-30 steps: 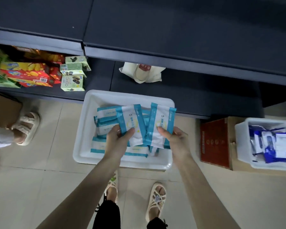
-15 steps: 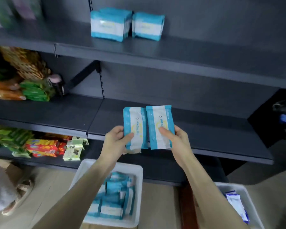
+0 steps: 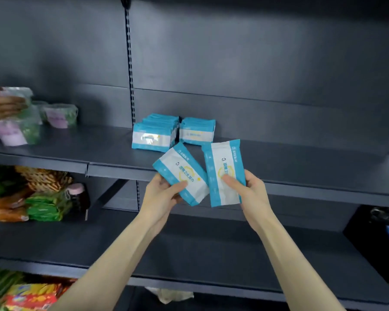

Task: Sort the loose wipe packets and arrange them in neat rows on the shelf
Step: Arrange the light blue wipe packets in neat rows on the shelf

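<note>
My left hand [image 3: 161, 194] grips a white wipe packet with blue ends [image 3: 182, 172], tilted to the left. My right hand [image 3: 248, 189] holds a second, like packet [image 3: 222, 171] nearly upright beside it. Both packets hover just in front of the edge of the dark upper shelf [image 3: 301, 167]. On that shelf behind them stand two rows of the same packets: a left row [image 3: 154, 136] and a right row [image 3: 197, 132], side by side.
Another person's hand [image 3: 0, 106] touches pink and green packs [image 3: 61, 115] at the shelf's far left. Green and orange snack bags [image 3: 45, 205] fill the left of the shelf below. Colourful boxes [image 3: 29, 297] lie at the bottom left. A slotted upright [image 3: 129, 63] divides the back panel.
The view has risen from the white bin on the floor to the upper shelf. Both hands have lifted their packets up to the shelf edge; the left packet has tilted.
</note>
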The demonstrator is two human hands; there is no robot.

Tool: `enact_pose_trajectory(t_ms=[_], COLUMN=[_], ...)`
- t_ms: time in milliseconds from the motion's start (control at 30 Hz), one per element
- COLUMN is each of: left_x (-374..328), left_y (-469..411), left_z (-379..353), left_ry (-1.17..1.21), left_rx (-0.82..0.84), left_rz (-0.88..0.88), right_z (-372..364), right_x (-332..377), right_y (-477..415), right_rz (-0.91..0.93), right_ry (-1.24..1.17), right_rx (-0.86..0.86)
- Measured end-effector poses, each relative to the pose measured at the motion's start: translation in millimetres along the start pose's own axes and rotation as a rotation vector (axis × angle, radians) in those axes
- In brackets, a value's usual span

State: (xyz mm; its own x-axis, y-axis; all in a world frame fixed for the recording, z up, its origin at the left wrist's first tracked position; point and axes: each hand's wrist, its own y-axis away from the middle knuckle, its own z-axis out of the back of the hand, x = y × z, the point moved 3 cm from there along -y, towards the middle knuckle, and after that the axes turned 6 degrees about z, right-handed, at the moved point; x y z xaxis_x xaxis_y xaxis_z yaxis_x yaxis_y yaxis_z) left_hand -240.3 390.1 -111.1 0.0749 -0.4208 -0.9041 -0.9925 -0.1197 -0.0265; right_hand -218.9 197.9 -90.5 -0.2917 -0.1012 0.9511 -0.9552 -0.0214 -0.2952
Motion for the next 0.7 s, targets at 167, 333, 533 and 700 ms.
enact_pose_trajectory(t_ms=[167,333,533,700], left_x=[-21,-32,-34,-27], left_y=[-54,-111,-181,-209], left_z=[-3,-8,-15,-29], left_ry=[-0.113,-0.252,-0.226,-0.026], left_rx=[-0.008,0.031,-0.011,0.013], left_rz=[-0.047,-0.055,0.016,0.057], right_z=[-2,-2,-1,-4], right_x=[-3,-14,-29,-35], right_y=[-44,-96,-165,-208], right_rz=[0.017,0.039,-0.015,-0.056], right_ry=[-0.041,-0.04,-0.018,0.005], right_rx=[-0.027,-0.003,0.062,0.155])
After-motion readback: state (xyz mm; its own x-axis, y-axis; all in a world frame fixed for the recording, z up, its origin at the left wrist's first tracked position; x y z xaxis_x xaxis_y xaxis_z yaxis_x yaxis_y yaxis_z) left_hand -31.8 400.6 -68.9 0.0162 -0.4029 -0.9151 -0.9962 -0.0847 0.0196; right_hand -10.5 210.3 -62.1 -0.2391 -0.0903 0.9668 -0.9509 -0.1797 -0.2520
